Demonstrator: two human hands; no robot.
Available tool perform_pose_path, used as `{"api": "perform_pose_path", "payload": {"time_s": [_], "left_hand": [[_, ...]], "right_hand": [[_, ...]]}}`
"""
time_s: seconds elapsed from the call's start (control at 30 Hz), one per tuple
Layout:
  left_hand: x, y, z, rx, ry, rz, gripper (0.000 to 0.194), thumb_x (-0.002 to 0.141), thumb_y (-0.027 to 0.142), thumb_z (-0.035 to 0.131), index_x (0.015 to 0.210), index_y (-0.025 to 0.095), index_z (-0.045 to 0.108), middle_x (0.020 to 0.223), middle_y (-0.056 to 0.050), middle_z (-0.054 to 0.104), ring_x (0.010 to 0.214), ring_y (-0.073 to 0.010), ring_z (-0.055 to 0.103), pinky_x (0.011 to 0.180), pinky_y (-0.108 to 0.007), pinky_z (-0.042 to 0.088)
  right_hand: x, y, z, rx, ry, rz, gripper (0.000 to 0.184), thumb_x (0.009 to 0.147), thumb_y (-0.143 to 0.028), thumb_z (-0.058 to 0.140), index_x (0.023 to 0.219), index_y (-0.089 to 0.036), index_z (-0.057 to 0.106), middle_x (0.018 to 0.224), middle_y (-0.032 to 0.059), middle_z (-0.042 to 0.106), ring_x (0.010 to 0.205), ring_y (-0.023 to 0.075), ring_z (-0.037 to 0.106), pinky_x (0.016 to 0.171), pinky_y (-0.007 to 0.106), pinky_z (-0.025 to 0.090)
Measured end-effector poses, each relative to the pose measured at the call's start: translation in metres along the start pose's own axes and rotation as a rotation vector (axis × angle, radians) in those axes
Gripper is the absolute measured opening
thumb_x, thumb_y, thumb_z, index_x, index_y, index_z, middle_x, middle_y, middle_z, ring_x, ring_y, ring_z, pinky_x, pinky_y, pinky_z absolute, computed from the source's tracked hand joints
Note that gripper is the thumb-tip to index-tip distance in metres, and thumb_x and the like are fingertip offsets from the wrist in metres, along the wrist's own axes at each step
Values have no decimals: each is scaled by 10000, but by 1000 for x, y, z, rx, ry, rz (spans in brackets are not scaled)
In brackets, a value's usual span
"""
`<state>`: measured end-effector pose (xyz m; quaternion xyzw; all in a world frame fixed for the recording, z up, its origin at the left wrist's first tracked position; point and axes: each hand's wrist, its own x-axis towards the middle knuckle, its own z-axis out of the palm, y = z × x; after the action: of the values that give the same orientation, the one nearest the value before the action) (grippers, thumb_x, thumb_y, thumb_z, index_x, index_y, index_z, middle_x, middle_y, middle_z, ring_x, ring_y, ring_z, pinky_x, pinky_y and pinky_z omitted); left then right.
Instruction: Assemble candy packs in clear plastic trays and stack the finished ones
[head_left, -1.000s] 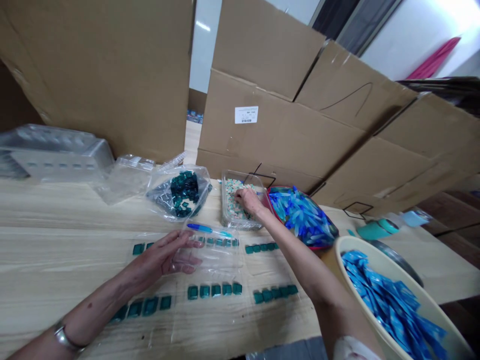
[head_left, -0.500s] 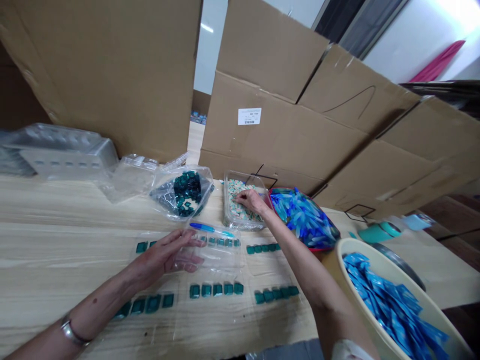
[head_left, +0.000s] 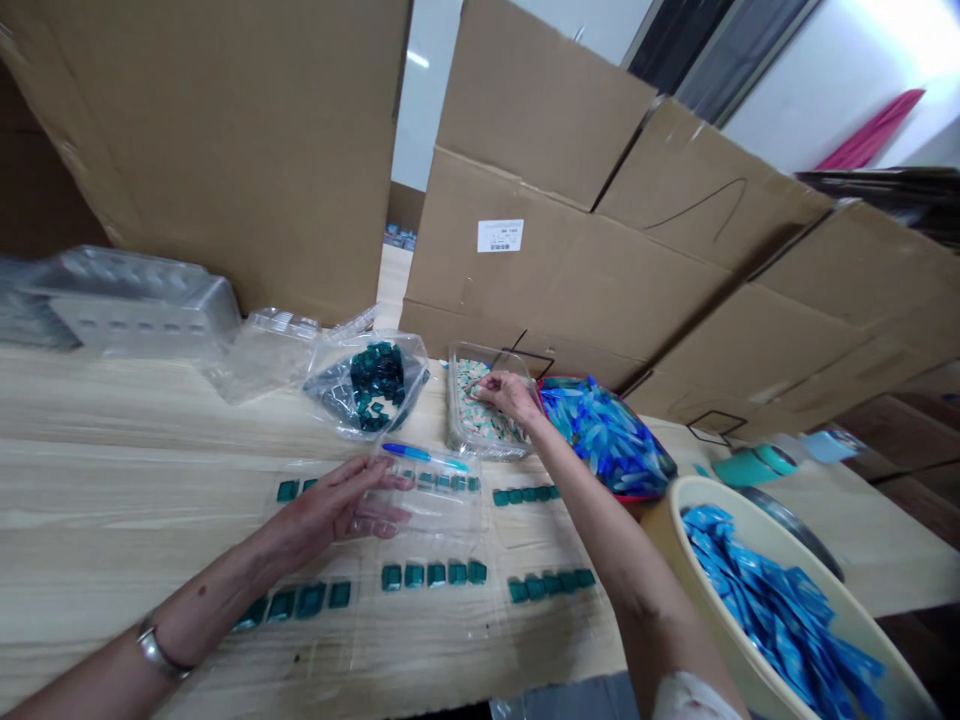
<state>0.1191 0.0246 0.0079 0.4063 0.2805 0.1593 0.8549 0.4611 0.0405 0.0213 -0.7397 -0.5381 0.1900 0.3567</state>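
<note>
My left hand point(head_left: 352, 502) grips the left side of a clear plastic tray point(head_left: 442, 512), its fingers curled about the edge. In that tray lie a blue pen-shaped piece point(head_left: 424, 457) and a row of small teal squares point(head_left: 448, 482). My right hand point(head_left: 510, 396) reaches into a clear box point(head_left: 491, 447) full of small pale and teal pieces point(head_left: 471, 376), fingertips pinched together among them. Whether a piece is between those fingertips is too small to tell. More clear trays with rows of dark teal squares point(head_left: 435, 574) lie around on the table.
An open plastic bag of dark green squares point(head_left: 377, 385) stands behind the left hand. Right of the box is a red tray of blue pieces point(head_left: 606, 435). A cream bucket point(head_left: 679, 530) holds blue packets. Clear containers point(head_left: 142, 300) stand at left; cardboard point(head_left: 555, 270) walls the back.
My right hand stays in the box, its fingers shifting slightly among the pieces. My left hand keeps its hold on the tray. The whole view has moved a little.
</note>
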Motion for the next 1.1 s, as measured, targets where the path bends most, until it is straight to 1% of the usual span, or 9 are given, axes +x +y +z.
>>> {"api": "perform_pose_path", "payload": {"time_s": [0.1, 0.2, 0.33, 0.43, 0.53, 0.63, 0.77, 1.0, 1.1], "left_hand": [[0, -2, 1, -26, 19, 22, 367, 799, 395, 605, 1116, 228, 523, 1218, -121, 591, 856, -228, 686, 743, -361, 553], [0, -2, 5, -60, 19, 56, 357, 807, 387, 599, 1117, 232, 513, 1226, -117, 580, 841, -222, 689, 742, -368, 555], [2, -6, 3, -128, -55, 111, 326, 828, 378, 572, 1102, 212, 510, 1169, -123, 598, 851, -234, 682, 757, -384, 544], [5, -11, -1, -167, -126, 135, 308, 848, 382, 541, 1101, 209, 515, 1123, -113, 611, 868, -233, 675, 792, -402, 526], [6, -13, -4, -195, -186, 183, 264, 861, 355, 529, 1076, 201, 532, 1038, -86, 630, 853, -206, 671, 809, -395, 516], [6, -15, -4, -213, -209, 239, 220, 867, 329, 526, 1039, 195, 549, 981, -52, 621, 827, -174, 657, 802, -388, 521], [7, -16, -3, -231, -226, 278, 176, 877, 298, 511, 999, 182, 562, 1000, -47, 598, 862, -162, 623, 763, -364, 538], [7, -16, -3, -227, -227, 276, 194, 878, 289, 510, 1039, 192, 557, 1101, -60, 567, 878, -163, 613, 762, -380, 540], [5, -14, -2, -220, -216, 266, 210, 877, 294, 511, 1048, 182, 557, 1093, -73, 578, 877, -167, 615, 775, -389, 537]], "right_hand": [[-17, -25, -7, 329, 31, 99, 326, 550, -374, 751, 739, -156, 598, 597, -18, 593, 516, 105, 524, 527, 241, 436], [-52, -60, -2, 501, 0, 57, 358, 544, -380, 774, 774, -154, 619, 653, -8, 630, 549, 99, 556, 574, 246, 466], [-106, -105, 29, 489, -118, 9, 320, 599, -386, 755, 776, -154, 622, 633, -7, 625, 521, 90, 531, 520, 227, 439], [-136, -123, 59, 370, -201, -61, 266, 658, -370, 722, 783, -154, 633, 629, -8, 612, 528, 94, 523, 509, 220, 416], [-148, -128, 79, 171, -182, -171, 141, 737, -291, 659, 791, -161, 650, 641, -7, 608, 551, 102, 524, 540, 227, 412], [-149, -131, 84, -5, -152, -310, 47, 770, -197, 618, 789, -175, 655, 704, 4, 625, 625, 121, 547, 610, 244, 426], [-150, -134, 84, -114, -176, -490, 121, 820, -138, 549, 760, -179, 646, 774, 31, 632, 753, 153, 570, 727, 279, 436], [-152, -130, 88, -157, -50, -493, 73, 792, -163, 611, 833, -189, 666, 781, 37, 583, 783, 172, 549, 720, 290, 436], [-154, -130, 87, -175, -49, -516, 99, 823, -190, 583, 844, -195, 680, 791, 41, 573, 789, 170, 545, 719, 287, 436]]}}
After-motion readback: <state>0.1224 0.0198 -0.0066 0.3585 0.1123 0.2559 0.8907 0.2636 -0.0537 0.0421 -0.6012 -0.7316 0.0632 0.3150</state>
